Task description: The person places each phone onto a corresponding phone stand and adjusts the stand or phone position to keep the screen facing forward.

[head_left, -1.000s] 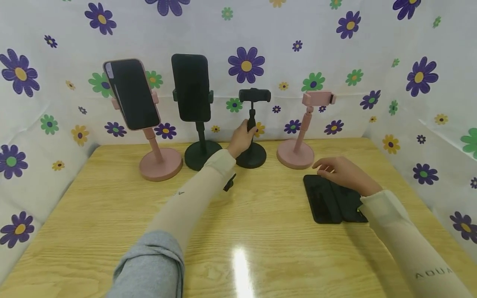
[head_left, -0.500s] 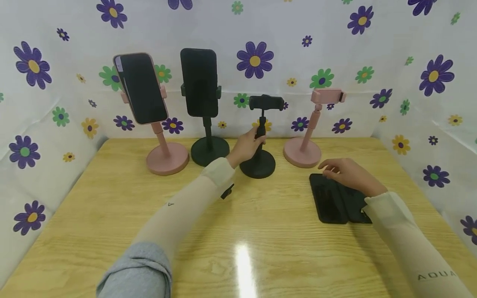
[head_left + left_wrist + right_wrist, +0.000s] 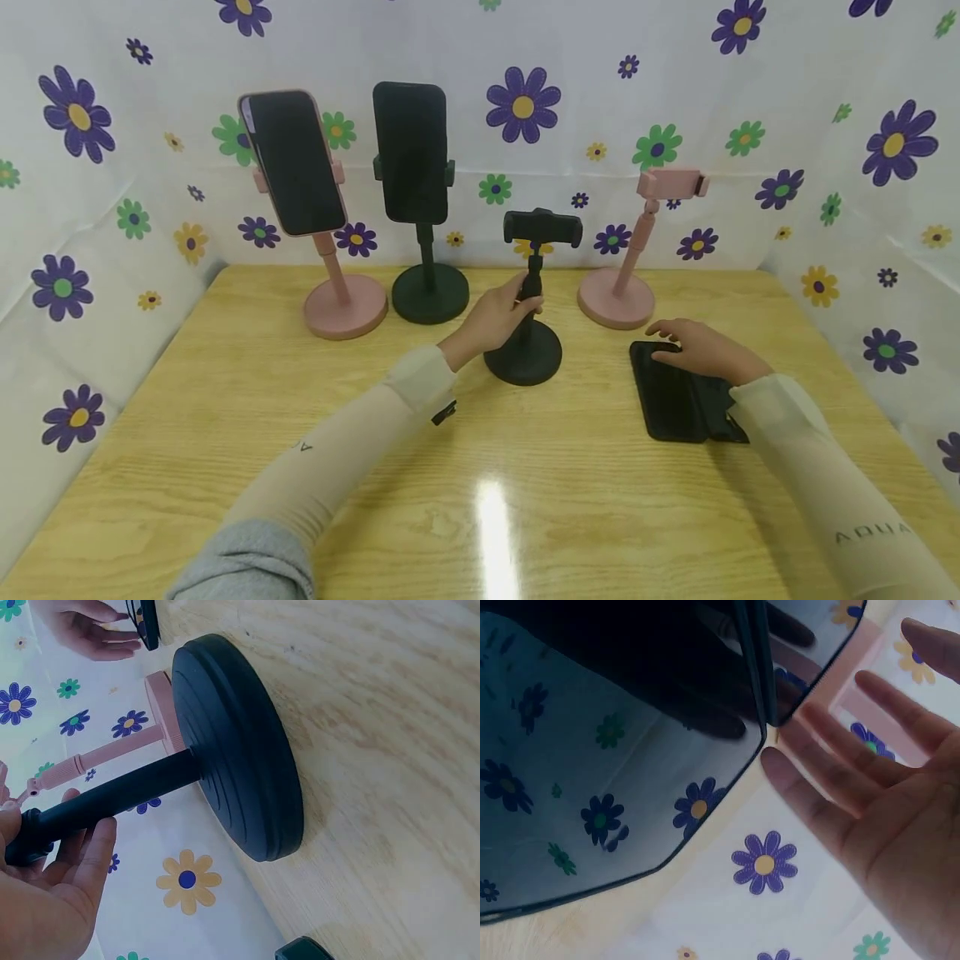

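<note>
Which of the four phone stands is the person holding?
The empty black round-based phone stand, third from the left: the left hand grips its post. It stands forward of the row; the other black stand carries a phone.

Both forearms wear close-fitting cream arm sleeves that end in a plain hem at the wrist, leaving the left hand (image 3: 495,315) and the right hand (image 3: 701,350) bare, with no rings or watch to be seen. The left sleeve (image 3: 352,442) carries small grey lettering partway along the forearm, and a small black clip-like piece (image 3: 444,412) sticks out under it near the wrist. Higher up, a bunched grey cuff (image 3: 243,560) of an outer garment covers the cream fabric. The right sleeve (image 3: 817,467) bears grey capital letters (image 3: 873,532), of which "AQUA" can be read.
</note>
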`<state>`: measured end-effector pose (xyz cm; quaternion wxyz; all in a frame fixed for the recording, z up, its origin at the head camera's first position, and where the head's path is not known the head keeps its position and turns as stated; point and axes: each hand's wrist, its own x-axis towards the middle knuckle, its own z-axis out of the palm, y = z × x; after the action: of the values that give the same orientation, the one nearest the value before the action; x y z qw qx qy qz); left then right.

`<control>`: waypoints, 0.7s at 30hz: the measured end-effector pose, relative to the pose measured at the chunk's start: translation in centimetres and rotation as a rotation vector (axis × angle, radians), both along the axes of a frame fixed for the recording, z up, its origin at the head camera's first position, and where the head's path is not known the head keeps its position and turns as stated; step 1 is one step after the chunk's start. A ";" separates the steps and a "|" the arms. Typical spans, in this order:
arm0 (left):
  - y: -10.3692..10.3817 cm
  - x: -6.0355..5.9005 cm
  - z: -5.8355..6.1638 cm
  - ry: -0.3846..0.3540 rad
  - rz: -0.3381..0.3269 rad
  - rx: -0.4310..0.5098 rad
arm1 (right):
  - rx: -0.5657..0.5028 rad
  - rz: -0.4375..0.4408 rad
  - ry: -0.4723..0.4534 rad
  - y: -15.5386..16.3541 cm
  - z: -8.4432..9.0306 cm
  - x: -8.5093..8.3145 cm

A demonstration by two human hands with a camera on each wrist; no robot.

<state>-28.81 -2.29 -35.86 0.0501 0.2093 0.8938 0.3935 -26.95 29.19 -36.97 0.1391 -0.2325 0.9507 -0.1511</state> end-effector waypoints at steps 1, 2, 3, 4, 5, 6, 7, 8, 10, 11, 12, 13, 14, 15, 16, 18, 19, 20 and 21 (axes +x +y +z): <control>0.0 0.1 0.0 0.001 0.002 -0.001 | 0.022 0.003 -0.010 -0.1 -0.1 -0.1; 0.0 0.1 0.0 0.002 0.003 -0.002 | 0.043 -0.001 -0.024 -0.2 -0.2 -0.1; -0.1 0.2 0.0 0.004 0.004 -0.002 | 0.066 0.001 -0.035 -0.4 -0.3 -0.2; -0.1 0.2 -0.1 0.005 0.004 -0.003 | 0.089 -0.002 -0.046 -0.5 -0.3 -0.2; -0.1 0.2 -0.1 0.006 0.004 -0.005 | 0.108 -0.002 -0.056 -0.7 -0.4 -0.2; -0.1 0.3 -0.1 0.007 0.002 -0.007 | 0.126 -0.004 -0.062 -0.9 -0.4 -0.1; -0.2 0.3 -0.1 0.007 -0.001 -0.007 | 0.142 -0.011 -0.069 -1.1 -0.4 -0.1; -0.2 0.4 -0.1 0.006 -0.004 -0.008 | 0.156 -0.020 -0.077 -1.2 -0.4 0.0; -0.3 0.7 0.0 0.004 -0.012 -0.014 | 0.177 -0.028 -0.085 -1.4 -0.5 0.0; -0.4 0.9 0.0 0.003 -0.017 -0.016 | 0.188 -0.030 -0.088 -1.5 -0.6 0.0; -0.4 1.0 0.1 0.003 -0.022 -0.018 | 0.196 -0.035 -0.090 -1.5 -0.7 0.0; -0.5 1.2 0.1 0.005 -0.026 -0.021 | 0.201 -0.040 -0.094 -1.5 -0.7 0.0; -0.5 1.4 0.1 0.008 -0.030 -0.025 | 0.204 -0.043 -0.095 -1.5 -0.8 0.0; -0.5 1.5 0.1 0.010 -0.033 -0.026 | 0.207 -0.047 -0.097 -1.5 -0.8 -0.1; -0.6 1.6 0.1 0.009 -0.035 -0.025 | 0.210 -0.051 -0.101 -1.5 -0.8 -0.1; -0.6 1.9 0.1 0.010 -0.036 -0.024 | 0.215 -0.057 -0.109 -1.5 -0.8 -0.2; -0.6 2.0 0.0 0.010 -0.035 -0.023 | 0.216 -0.058 -0.113 -1.6 -0.7 -0.3; -0.7 2.0 0.0 0.009 -0.035 -0.023 | 0.217 -0.059 -0.117 -1.6 -0.8 -0.3; -0.7 2.1 0.0 0.008 -0.034 -0.022 | 0.220 -0.059 -0.121 -1.6 -0.8 -0.3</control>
<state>-26.70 -2.95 -35.87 0.0556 0.2256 0.8946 0.3817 -27.27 27.55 -37.75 0.2162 -0.1784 0.9578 -0.0638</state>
